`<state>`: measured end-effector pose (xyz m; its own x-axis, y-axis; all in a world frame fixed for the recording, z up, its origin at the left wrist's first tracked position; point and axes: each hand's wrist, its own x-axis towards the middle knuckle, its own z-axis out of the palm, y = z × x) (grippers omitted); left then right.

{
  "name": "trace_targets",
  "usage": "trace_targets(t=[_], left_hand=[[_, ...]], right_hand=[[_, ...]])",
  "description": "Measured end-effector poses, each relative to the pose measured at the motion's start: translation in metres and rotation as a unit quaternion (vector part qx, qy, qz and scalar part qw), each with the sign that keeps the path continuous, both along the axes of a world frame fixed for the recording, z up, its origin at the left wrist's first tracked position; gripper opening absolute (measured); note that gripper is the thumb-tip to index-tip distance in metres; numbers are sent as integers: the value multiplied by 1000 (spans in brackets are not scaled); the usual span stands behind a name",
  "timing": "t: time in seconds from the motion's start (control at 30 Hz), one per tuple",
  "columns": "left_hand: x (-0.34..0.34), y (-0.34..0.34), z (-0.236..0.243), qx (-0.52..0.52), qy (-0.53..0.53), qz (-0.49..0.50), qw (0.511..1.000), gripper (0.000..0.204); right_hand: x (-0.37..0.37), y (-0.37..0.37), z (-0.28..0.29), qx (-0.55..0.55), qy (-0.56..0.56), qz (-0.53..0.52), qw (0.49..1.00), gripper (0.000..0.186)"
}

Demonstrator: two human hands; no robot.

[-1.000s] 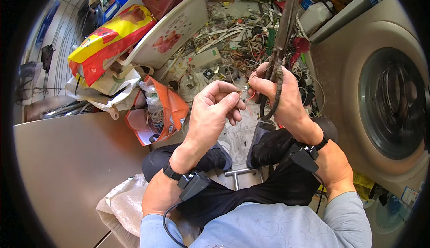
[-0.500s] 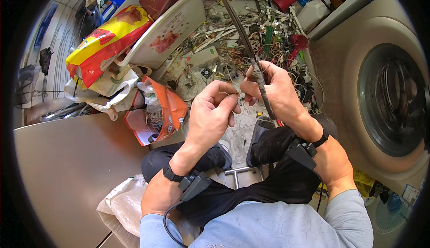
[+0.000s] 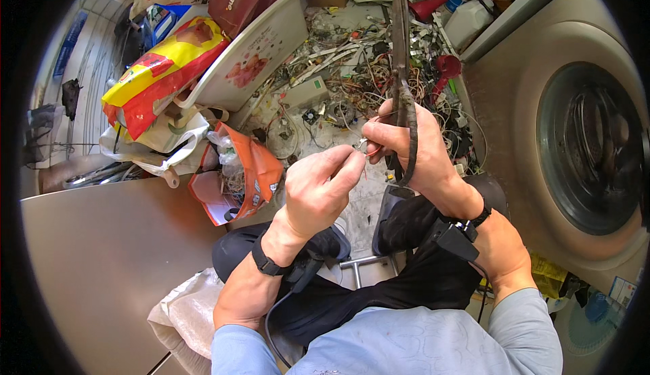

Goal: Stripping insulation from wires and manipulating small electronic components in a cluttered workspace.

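My right hand (image 3: 425, 150) is closed around a pair of long dark metal shears (image 3: 400, 43). Their blades point away from me, and a wrapped handle curves down past my palm. A short thin red wire (image 3: 373, 150) with a small shiny bit shows between my hands, close to my right fingertips. My left hand (image 3: 315, 189) is closed, thumb and forefinger pinched at the wire's near end. What exactly sits inside that pinch is too small to make out. Both hands are above my knees.
Beyond my hands, cables and scrap (image 3: 379, 70) litter the floor. An orange bag (image 3: 261, 172) and a white tub (image 3: 250, 50) stand to the left, with a yellow-red bag (image 3: 162, 63) beside the tub. A washing machine (image 3: 528, 145) flanks me on the right.
The shears have turned more upright, and their two arms now show apart. My left hand has rolled over and moved slightly down. A red wire now shows between my hands.
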<state>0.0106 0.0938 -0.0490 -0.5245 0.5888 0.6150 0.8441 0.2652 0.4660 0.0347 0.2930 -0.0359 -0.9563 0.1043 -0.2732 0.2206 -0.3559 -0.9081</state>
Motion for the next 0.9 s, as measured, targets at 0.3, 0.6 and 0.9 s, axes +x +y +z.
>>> trace_targets(t=[0.3,0.6,0.9], left_hand=[[8,10,3,104,-236,18,966,30],[-1,1,6,-12,21,-26,999,38],[1,4,6,33,20,-12,999,37]], right_hand=[[1,3,-5,25,37,-23,999,29],[2,4,0,12,23,-20,999,30],[1,6,3,43,44,-23,998,27]])
